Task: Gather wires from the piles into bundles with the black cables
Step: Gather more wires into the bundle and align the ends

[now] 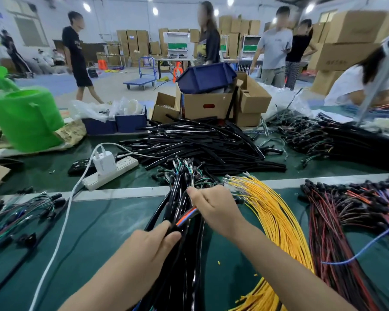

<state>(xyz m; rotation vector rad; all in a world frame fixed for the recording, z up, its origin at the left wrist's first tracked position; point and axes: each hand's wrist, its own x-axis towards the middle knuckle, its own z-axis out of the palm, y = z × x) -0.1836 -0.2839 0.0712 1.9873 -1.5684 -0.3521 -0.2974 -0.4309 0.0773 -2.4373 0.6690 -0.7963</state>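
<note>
A bundle of glossy black cables (180, 198) runs up the middle of the green table, with orange, red and blue wires showing inside it. My left hand (151, 248) grips the bundle low down. My right hand (213, 207) holds it a little higher, fingers curled round the wires. A pile of yellow wires (276, 221) fans out just right of my right hand. Red and black wires with black plugs (346, 209) lie at the far right. A heap of loose black cables (200, 142) fills the table's middle behind.
A white power strip with a charger (109, 169) and its white cord lie left of centre. Multicoloured wires (16, 212) lie at the left edge. Behind stand a green bucket (25, 117), cardboard boxes (207, 104) and blue bins. Several people stand beyond the table.
</note>
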